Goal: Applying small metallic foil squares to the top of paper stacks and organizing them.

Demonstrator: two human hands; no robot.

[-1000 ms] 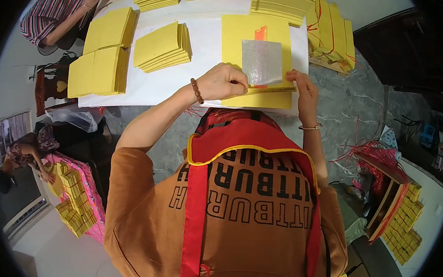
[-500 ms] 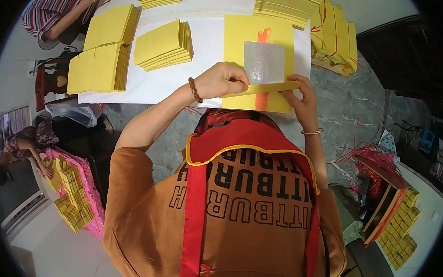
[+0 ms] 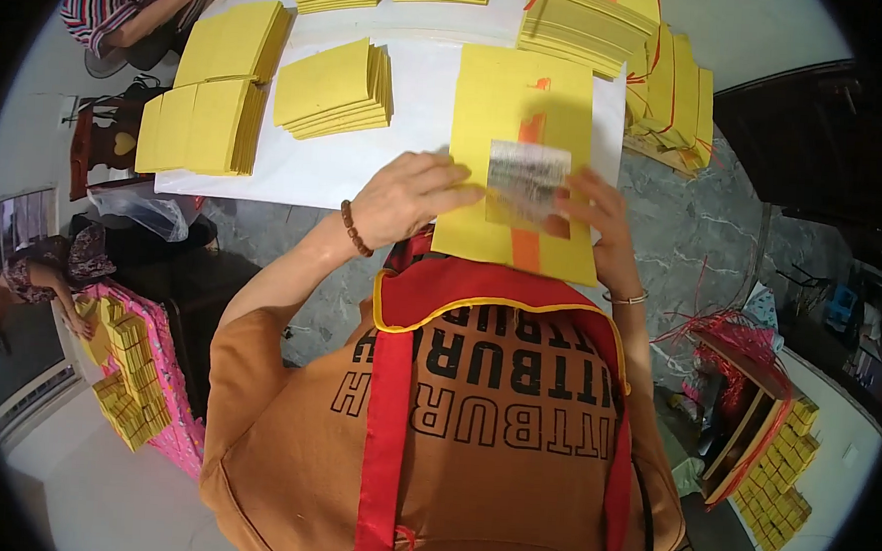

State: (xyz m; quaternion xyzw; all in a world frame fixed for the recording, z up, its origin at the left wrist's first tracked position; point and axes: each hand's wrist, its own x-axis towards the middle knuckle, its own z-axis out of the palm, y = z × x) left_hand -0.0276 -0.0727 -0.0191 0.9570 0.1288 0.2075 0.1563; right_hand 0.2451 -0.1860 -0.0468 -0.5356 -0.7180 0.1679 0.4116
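Note:
A yellow paper sheet (image 3: 481,88) with an orange stripe (image 3: 526,250) lies before me, its near end reaching past the table edge to my red apron (image 3: 501,274). On its middle sits a shiny silver square (image 3: 516,167), grey and smeared in its lower part. My left hand (image 3: 415,192) rests at the sheet's left edge, fingers stretched out over the paper and the thumb hidden. Over the square's right side, my right hand (image 3: 602,216) has its fingers apart, partly blurred by motion. Neither hand visibly grips anything.
Stacks of folded yellow paper (image 3: 336,85) stand on the white table (image 3: 410,104), with taller stacks (image 3: 204,128) at left. Red-tied yellow bundles (image 3: 670,98) sit at far right. Another person's arm (image 3: 165,17) shows at upper left. A pink-covered table (image 3: 180,402) holds more yellow packets.
The sheet has shifted toward me, past the table edge. The yellow fold my fingers pinched across it no longer stands up. Both hands have loosened, and the silver square sits nearer me.

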